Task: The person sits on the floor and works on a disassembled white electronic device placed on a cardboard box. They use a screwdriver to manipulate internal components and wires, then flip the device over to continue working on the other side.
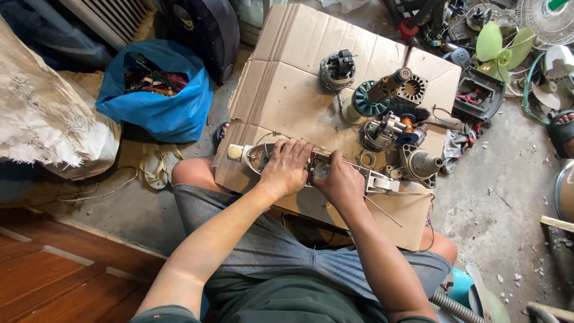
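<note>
A long pale plastic fan housing [371,178] lies across flattened cardboard [287,78] on the floor in front of my knees. My left hand [287,167] presses down on its left part, fingers curled over the top. My right hand [339,179] grips the middle of the housing, closed around what looks like a thin tool; the tool itself is mostly hidden. A thin metal rod [382,210] sticks out below my right hand.
Fan motor parts [382,96] and a grey cone-shaped casing [418,164] lie on the cardboard's far right. A blue bag [179,113] stands at left beside a white sack [48,119]. Green fan blades [499,45] and clutter fill the top right. Sandals [156,167] lie near my left knee.
</note>
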